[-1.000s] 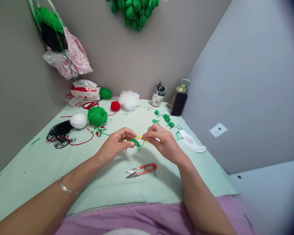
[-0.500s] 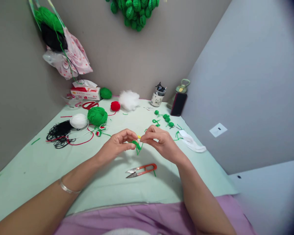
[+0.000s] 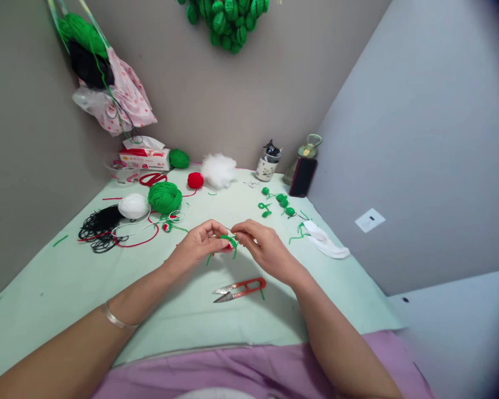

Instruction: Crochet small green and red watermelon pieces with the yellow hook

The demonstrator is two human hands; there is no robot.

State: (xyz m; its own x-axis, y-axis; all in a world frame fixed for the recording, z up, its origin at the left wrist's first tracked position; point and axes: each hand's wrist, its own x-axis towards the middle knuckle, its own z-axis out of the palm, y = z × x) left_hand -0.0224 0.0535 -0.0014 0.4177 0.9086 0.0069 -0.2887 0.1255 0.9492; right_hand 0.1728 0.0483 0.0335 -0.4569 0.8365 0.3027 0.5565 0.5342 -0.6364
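Above the middle of the table, my left hand (image 3: pixel 205 239) pinches a small green and red crochet piece (image 3: pixel 232 242) between thumb and fingers, with green yarn ends hanging below it. My right hand (image 3: pixel 260 242) is closed close beside it, on a thin crochet hook (image 3: pixel 234 235). A bit of yellow handle shows at the fingertips; the rest is mostly hidden by the fingers. Thread snips (image 3: pixel 243 288) with an orange handle lie on the table below both hands, blades pointing left.
Left are green yarn (image 3: pixel 165 198), white yarn (image 3: pixel 133 205), black yarn (image 3: pixel 102 227) and red scissors (image 3: pixel 153 179). Behind are a red ball (image 3: pixel 195 180), white stuffing (image 3: pixel 219 170) and a pen cup (image 3: pixel 268 166). Right are small green balls (image 3: pixel 283 202), a phone (image 3: pixel 303 177) and white cloth (image 3: pixel 326 242).
The crochet piece has turned in my left hand, so its red part now shows. My right hand has shifted slightly left, its fingers now folded over the hook.
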